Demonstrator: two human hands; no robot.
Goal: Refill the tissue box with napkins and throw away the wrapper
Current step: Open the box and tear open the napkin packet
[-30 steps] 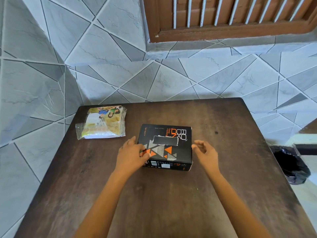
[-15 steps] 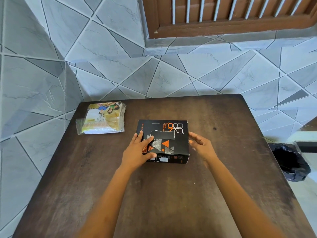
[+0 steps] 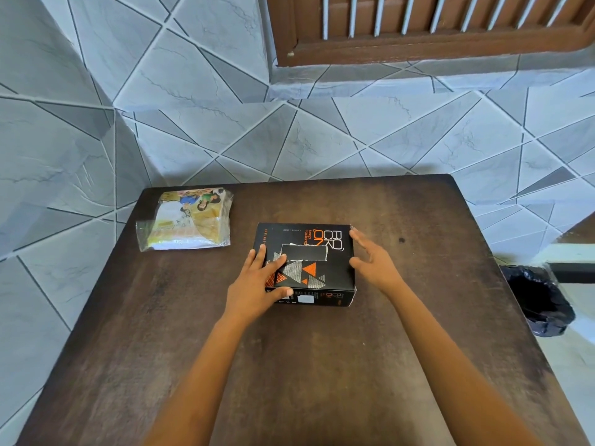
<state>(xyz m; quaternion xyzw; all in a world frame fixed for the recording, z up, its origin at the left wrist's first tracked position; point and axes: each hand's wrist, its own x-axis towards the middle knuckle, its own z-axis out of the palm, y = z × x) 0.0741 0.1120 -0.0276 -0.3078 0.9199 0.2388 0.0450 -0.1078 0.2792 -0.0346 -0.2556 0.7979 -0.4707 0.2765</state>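
A black tissue box (image 3: 314, 252) with orange lettering and a rectangular slot in its top lies flat in the middle of the dark wooden table (image 3: 322, 365). My left hand (image 3: 257, 281) lies on the box's left side, fingers spread over the top and thumb at the front edge. My right hand (image 3: 373, 262) cups the box's right side, fingers at the far right corner. A clear-wrapped pack of napkins (image 3: 190, 220) with a colourful print lies at the table's back left, untouched.
A black-lined bin (image 3: 537, 300) stands on the floor right of the table. Grey tiled walls close in behind and on the left, with a wooden window frame (image 3: 418, 43) above.
Both hands have closed in on the box: the left slid further onto its top, the right came up against its right side. The box has shifted slightly away from me.
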